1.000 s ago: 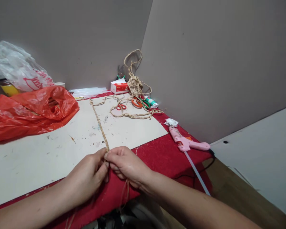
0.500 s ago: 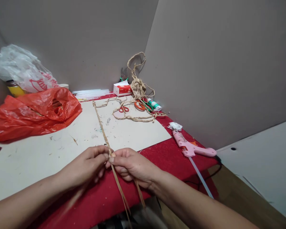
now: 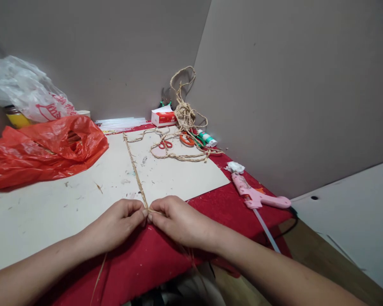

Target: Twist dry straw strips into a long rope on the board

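Note:
A braided straw cord (image 3: 135, 172) runs from the far side of the white board toward me and ends at my fingers. My left hand (image 3: 124, 221) pinches straw strands at the near end of the braid, thumb against fingertips. Right beside it my right hand (image 3: 175, 221) also grips strands there, its fingertips nearly touching the left ones. One loose strand (image 3: 98, 276) trails below my left hand, and others hang blurred under my right wrist. The exact crossing of the strands is hidden by my fingers.
At the back lies a tangled heap of braided cord (image 3: 187, 117) by a red tissue box (image 3: 162, 117), near scissors (image 3: 166, 145). A red plastic bag (image 3: 51, 148) sits left. A pink glue gun (image 3: 258, 197) rests at the red cloth's (image 3: 140, 263) right edge.
The loose strands that hung in front between my hands are now drawn aside, with some under each hand. Both hands stay at the braid's near end, thumbs closer together.

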### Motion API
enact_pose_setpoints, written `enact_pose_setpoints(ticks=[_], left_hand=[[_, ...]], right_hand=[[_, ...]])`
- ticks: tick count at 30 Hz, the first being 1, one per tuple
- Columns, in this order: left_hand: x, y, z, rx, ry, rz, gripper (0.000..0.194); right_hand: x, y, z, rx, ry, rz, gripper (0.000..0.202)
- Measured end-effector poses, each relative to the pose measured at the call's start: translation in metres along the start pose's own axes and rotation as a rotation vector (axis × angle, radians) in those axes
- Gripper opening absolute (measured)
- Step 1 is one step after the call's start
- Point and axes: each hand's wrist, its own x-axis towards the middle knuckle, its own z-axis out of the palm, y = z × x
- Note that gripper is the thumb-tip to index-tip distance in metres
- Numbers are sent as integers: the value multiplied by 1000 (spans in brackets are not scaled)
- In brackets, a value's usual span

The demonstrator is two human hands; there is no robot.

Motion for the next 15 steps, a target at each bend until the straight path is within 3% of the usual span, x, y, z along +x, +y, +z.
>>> enact_pose_setpoints(ticks=[4, 8, 12, 15], left_hand=[[0, -3, 1, -20, 33, 9, 32], [0, -3, 3, -50, 58, 16, 32], [-2, 2, 6, -190, 44, 6, 30], [-4, 5, 8, -271, 50, -38, 30]], right_hand=[[-7, -6, -5, -183, 19, -8, 25], [-16, -10, -9, -216, 33, 7, 28], [-22, -15, 5, -170, -5, -5, 28], [-26, -21, 19, -274, -5, 12, 28]])
